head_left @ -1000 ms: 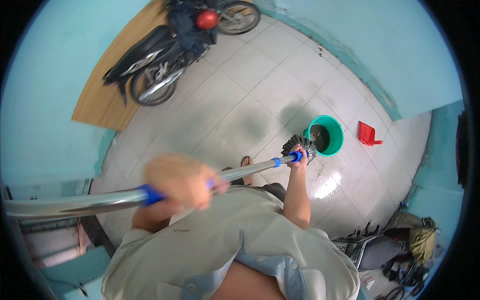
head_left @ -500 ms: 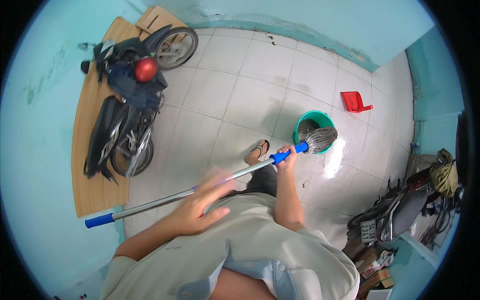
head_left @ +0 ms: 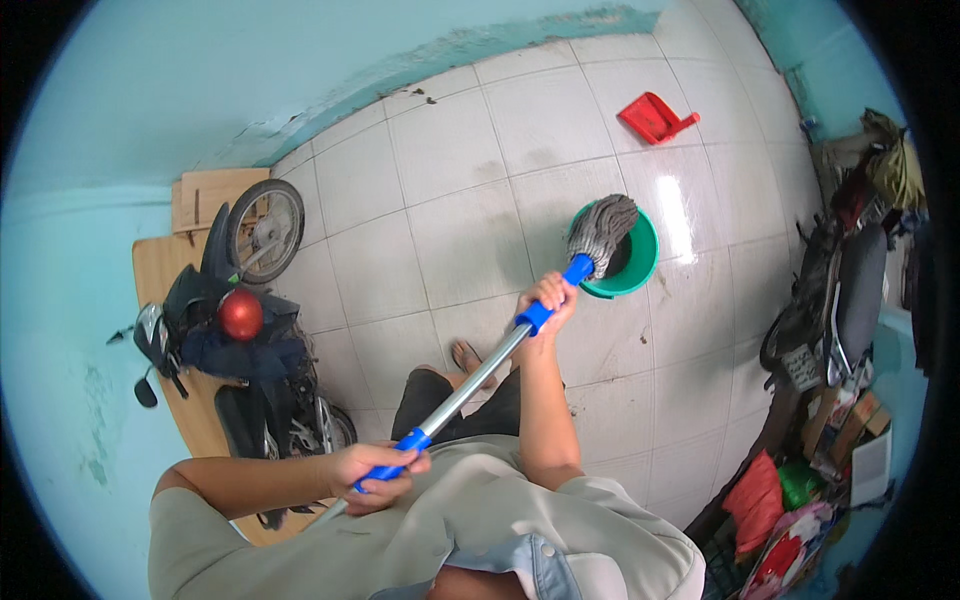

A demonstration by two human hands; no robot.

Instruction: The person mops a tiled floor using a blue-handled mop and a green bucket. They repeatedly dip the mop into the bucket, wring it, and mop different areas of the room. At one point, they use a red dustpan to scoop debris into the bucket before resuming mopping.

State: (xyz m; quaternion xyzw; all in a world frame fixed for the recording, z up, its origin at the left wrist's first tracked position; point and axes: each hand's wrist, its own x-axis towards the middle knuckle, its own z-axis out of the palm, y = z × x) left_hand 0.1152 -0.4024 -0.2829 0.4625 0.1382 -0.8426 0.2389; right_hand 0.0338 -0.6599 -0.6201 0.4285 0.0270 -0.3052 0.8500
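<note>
A mop [head_left: 464, 393] with a metal pole and blue grips runs diagonally across my body. My right hand [head_left: 549, 306] is wrapped round the blue sleeve below its head. Further down the pole, close to my shirt, my left hand [head_left: 385, 478] closes on another blue grip. The grey string mop head [head_left: 604, 232] is raised over the left side of a round green bucket [head_left: 651, 255] and hides part of its opening. Inside the bucket something dark shows. The pole's lower end passes beside my shirt.
A red dustpan [head_left: 657, 120] lies on the tiled floor beyond the bucket. At left, a motorbike [head_left: 265, 370] with a red ball-like object [head_left: 240, 315] stands by wooden boards [head_left: 165, 265]. Another motorbike [head_left: 850, 290] and piled bags and boxes [head_left: 790, 500] line the right side.
My left hand, blurred and open over the pole before, now grips it. The mop has turned steeper, and its head points more away from me. The view has shifted.
</note>
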